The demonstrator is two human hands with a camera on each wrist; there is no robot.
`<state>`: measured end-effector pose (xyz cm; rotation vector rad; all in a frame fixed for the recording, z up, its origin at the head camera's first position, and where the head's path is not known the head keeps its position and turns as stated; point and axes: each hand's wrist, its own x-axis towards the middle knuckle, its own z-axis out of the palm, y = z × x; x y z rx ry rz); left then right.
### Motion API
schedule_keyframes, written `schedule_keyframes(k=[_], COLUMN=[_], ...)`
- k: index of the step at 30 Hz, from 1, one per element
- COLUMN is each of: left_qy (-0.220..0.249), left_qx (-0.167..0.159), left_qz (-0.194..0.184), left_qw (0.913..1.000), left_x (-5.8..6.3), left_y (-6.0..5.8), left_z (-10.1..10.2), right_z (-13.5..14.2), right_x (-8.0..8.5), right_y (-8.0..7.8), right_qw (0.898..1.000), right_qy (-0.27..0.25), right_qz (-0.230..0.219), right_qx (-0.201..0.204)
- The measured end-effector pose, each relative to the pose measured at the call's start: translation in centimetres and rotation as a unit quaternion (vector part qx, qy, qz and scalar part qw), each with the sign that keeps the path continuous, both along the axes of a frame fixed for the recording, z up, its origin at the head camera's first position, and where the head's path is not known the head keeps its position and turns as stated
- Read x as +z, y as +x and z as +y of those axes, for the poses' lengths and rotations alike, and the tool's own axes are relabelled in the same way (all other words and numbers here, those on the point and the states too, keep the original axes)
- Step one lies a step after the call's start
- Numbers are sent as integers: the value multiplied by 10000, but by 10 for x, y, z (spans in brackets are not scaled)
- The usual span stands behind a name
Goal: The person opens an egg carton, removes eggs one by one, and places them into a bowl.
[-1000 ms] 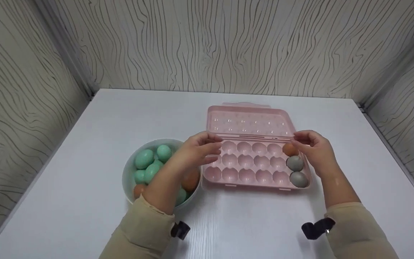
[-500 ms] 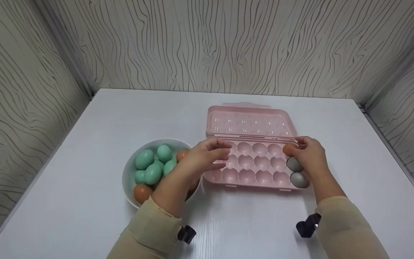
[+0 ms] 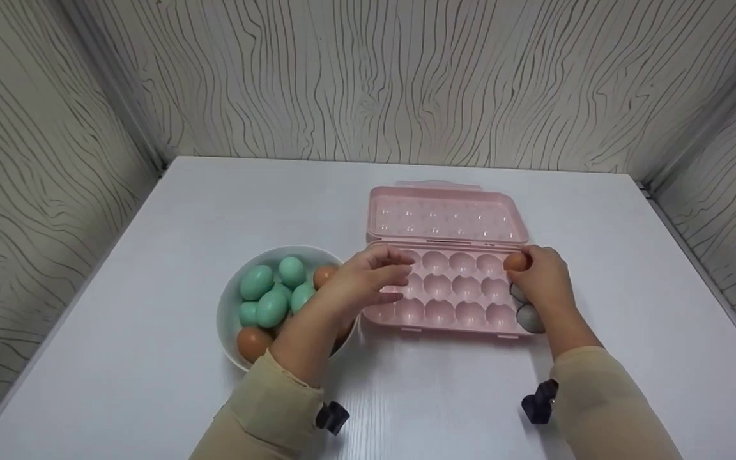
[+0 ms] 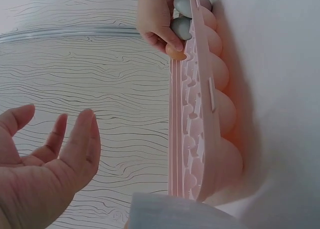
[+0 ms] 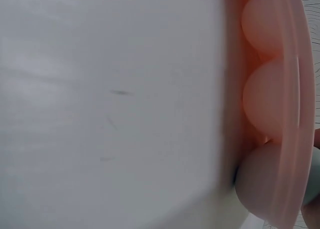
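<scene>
At the back right corner cup of the pink egg carton [image 3: 398, 324], my right hand [image 3: 544, 275] pinches a brown egg [image 3: 516, 262] between thumb and fingers. Two greyish eggs [image 3: 529, 318] sit in the cups in front of it, partly covered by that hand. The carton lies with its lid [image 3: 448, 214] folded back. Over the carton's left end hovers my left hand [image 3: 358, 284], fingers loosely spread, holding nothing. In the left wrist view the right hand [image 4: 156, 16] has its fingertips on the brown egg [image 4: 175, 52].
A white bowl [image 3: 222, 313] stands left of the carton, holding several green and brown eggs; my left forearm crosses above it. Patterned panels [image 3: 368, 83] rise behind and beside the white table [image 3: 444, 396].
My right hand has moved left and closer around the brown egg at the corner cup. The left hand shifted slightly right, then stayed still.
</scene>
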<state>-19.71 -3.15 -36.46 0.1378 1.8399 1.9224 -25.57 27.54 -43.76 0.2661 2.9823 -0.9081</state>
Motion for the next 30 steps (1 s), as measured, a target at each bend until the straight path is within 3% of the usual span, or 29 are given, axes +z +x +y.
schedule_keyframes(k=[7,15,20,30], left_qy=[27,-112,-152,-314], left_qx=[-48,-48,-83,-222], left_qz=[39,166,229,304], left_qw=[10000,9998,9996,9988], left_x=[1,-1,-1,1], left_y=[0,-1,-2,-1], left_z=[0,0,0,-2], right_z=[0,7,9,17], right_x=[0,-3,-4,1], right_y=[-2,-2,-3,-1], right_qw=[9996,9996,9994,9933], right_qy=[-128,-230,-317,-1137], right_qz=[-36,178,45,-82], right_qx=[-241,-42,-102,-179])
